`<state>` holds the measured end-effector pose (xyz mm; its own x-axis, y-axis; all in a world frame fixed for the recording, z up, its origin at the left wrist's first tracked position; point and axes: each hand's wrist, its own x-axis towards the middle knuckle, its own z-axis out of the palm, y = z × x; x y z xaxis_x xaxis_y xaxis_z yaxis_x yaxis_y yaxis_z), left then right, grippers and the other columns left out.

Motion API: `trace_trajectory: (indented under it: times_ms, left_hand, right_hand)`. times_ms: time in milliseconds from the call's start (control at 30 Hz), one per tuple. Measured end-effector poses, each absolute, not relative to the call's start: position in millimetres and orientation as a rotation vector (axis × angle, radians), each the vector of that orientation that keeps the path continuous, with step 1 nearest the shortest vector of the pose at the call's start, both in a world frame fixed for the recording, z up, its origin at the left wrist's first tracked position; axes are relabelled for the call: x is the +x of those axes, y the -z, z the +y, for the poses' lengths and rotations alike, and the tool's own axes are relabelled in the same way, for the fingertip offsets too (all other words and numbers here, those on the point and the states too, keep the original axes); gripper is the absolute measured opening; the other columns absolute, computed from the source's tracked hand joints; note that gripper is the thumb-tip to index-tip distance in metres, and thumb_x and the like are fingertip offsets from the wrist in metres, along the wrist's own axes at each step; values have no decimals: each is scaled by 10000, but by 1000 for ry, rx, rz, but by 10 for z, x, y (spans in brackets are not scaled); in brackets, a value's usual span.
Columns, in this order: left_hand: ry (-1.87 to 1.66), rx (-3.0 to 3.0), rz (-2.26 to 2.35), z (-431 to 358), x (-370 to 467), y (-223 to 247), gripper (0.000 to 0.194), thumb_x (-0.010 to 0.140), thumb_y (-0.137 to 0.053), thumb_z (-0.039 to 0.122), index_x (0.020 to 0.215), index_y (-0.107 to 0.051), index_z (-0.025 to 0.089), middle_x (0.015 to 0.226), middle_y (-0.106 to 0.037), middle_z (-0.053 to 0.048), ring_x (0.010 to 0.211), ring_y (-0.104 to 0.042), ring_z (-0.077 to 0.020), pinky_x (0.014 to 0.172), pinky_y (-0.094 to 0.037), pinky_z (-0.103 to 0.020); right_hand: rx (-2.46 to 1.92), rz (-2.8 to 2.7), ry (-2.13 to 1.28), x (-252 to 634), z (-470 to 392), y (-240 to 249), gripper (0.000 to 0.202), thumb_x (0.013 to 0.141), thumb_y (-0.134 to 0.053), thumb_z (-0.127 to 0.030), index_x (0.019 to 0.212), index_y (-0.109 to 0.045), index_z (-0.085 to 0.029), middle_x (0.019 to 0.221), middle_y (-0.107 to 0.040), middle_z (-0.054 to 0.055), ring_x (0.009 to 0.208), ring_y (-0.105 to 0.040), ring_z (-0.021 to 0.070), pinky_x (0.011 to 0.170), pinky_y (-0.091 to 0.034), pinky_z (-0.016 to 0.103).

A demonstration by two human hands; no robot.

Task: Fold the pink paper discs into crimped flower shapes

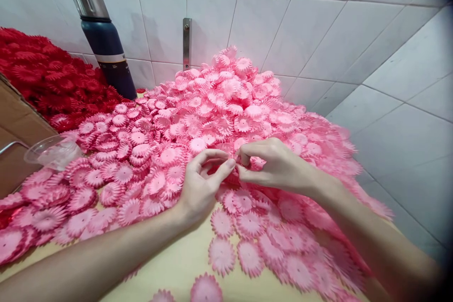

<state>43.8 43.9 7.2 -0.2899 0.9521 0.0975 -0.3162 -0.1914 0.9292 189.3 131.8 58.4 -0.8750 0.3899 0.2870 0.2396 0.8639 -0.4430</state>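
Note:
Both of my hands meet in the middle of the view, just in front of a tall heap of pink scalloped discs (226,87). The thumb and fingers of my left hand (205,179) are pinched together, and the tips of my right hand (271,163) pinch right beside them. What lies between the fingertips is too small to make out. Below my hands, loose pink discs (221,250) with small centre holes lie flat on the pale yellow tabletop (170,264).
A pile of red discs (46,71) rises at the back left beside a dark blue bottle (109,49). At the left edge are a cardboard box (17,137) and a clear plastic cup (53,151). A tiled wall (276,19) stands behind, with a metal bracket (187,45).

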Motion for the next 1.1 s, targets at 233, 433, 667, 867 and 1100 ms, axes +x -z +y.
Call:
trace_trajectory:
  times_ms: [233,433,667,867,1100]
  left_hand:
    - [-1728,841,980,452,461,6,421,653,-801,97,959,-529,195,961,-624,-9,926,-619,-135,847,-530,-291]
    - [-1720,848,998,436,481,-39,300,662,-795,124,755,-515,173,1087,-608,-54,1066,-604,-192,941,-484,-370]
    - [-1542,1110,1190,448,425,-41,168,823,-671,273,733,-689,133,1038,-666,-121,1000,-617,-229,939,-446,-386]
    - [-1508,1157,1115,431,433,-17,105,860,-589,187,813,-675,149,942,-658,-64,929,-590,-181,879,-444,-313]
    - [-1468,980,1058,363,437,-38,152,860,-568,225,727,-584,154,734,-531,8,729,-498,-127,735,-443,-270]
  right_hand:
    - [-571,-2679,-589,1895,1277,-635,61,818,-578,-143,877,-585,-156,770,-655,10,640,-569,104,595,-453,233]
    - [-480,-2609,-520,1874,1298,-588,95,872,-568,-138,946,-627,-148,819,-706,33,676,-637,125,622,-506,255]
    - [-306,-2534,-390,1908,1318,-580,186,861,-607,-80,1023,-666,-151,916,-749,59,822,-704,159,709,-569,271]
    - [-394,-2408,-503,1894,1296,-630,138,820,-652,-99,917,-726,-163,848,-768,45,752,-723,163,666,-599,269]
    - [-829,-2079,-938,1834,1212,-632,317,742,-758,-258,1048,-720,-187,775,-766,40,686,-729,191,609,-622,295]
